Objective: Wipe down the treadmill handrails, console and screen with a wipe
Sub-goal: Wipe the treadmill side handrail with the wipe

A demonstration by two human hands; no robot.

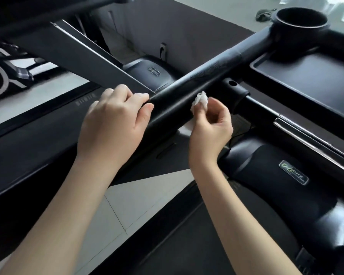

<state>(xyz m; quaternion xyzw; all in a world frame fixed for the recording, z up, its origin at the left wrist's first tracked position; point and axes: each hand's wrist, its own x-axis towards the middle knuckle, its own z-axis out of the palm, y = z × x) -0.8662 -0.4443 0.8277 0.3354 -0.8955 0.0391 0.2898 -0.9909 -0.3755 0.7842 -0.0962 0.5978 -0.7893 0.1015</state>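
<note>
A round cup holder [301, 17] of matt black plastic is seen at 1 o'clock, with only its dark inner wall shown. Just below it, at 3 o'clock, a shallow rectangular tray [306, 80] with a raised rim is set, and only its flat dark floor is seen. From the cup holder a black handrail [207, 76], a round tube with a smooth, faintly glossy sleeve, is run diagonally down to the centre. Its near end is gripped by the left hand [111, 120], with the fingers curled over the top. A small, crumpled white wipe [200, 101] is pinched between thumb and fingertips of the right hand [209, 126] and is held against the side of the handrail, just right of centre. A rounded black motor cover [266, 185] bearing a green-edged badge is found at 4 o'clock. Pale floor tiles [139, 195] are shown at 6 o'clock, and a dark running deck [38, 139] lies at 9 o'clock.
</note>
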